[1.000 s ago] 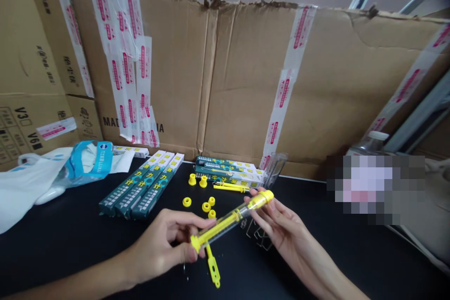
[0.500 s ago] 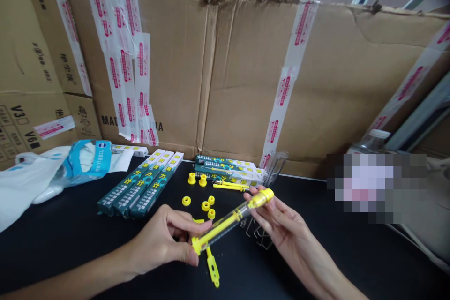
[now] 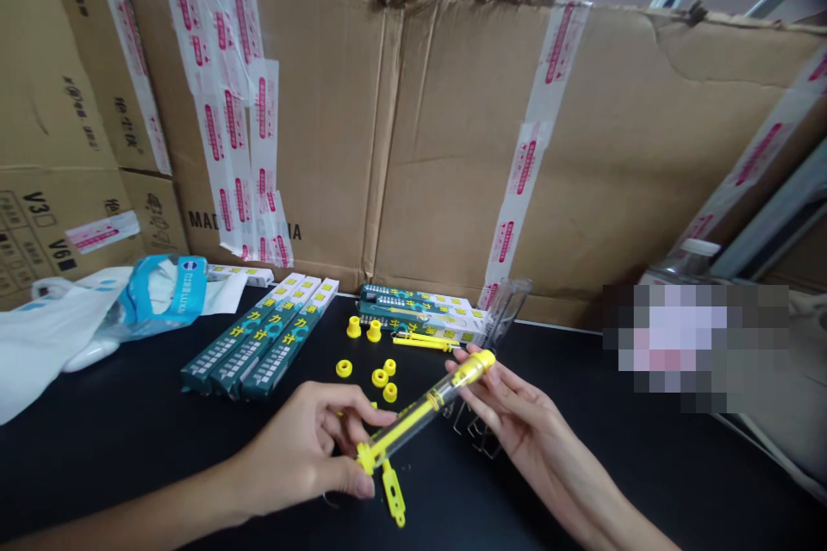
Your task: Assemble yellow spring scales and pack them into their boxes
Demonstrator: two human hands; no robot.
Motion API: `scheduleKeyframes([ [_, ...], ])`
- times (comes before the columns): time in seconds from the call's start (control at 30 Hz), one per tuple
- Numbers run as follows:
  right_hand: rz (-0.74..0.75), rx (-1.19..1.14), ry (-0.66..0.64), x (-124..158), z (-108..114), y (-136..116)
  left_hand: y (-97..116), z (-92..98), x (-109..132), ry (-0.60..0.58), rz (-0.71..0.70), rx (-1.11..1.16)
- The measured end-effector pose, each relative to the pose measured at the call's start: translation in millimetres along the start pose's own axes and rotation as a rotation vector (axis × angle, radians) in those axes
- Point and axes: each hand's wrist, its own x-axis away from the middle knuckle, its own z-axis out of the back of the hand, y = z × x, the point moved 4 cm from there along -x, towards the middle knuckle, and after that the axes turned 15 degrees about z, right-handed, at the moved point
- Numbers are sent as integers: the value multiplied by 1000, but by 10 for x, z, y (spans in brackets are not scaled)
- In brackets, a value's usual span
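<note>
At the lower centre of the frame, a clear tube (image 3: 417, 417) with yellow ends slants up rightward, its lower end pinched by the left hand (image 3: 318, 441), its upper end held by the right hand (image 3: 520, 410). Three green boxes (image 3: 257, 341) lie left of centre on the counter (image 3: 465, 506).

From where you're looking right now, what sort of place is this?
Probably a makeshift assembly workstation: a black tabletop backed by a taped cardboard wall, with small loose yellow parts laid out.
</note>
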Motion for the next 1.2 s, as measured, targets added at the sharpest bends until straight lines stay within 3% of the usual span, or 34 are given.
scheduleKeyframes([
  [0.23,-6,-42,8,-1,-16,-1,5,-35,5,-49,133,123],
  [0.4,-36,-29,-1,0,-4,17,-38,-88,16,-61,118,63],
  [0.73,-58,-10,2,10,-16,-32,74,-109,120,140,48,-226],
  [0.97,-61,-35,-16,20,-10,-11,53,-140,131,174,66,-290],
  [1.2,-47,-22,-8,11,11,1,64,-112,153,250,-54,-409],
])
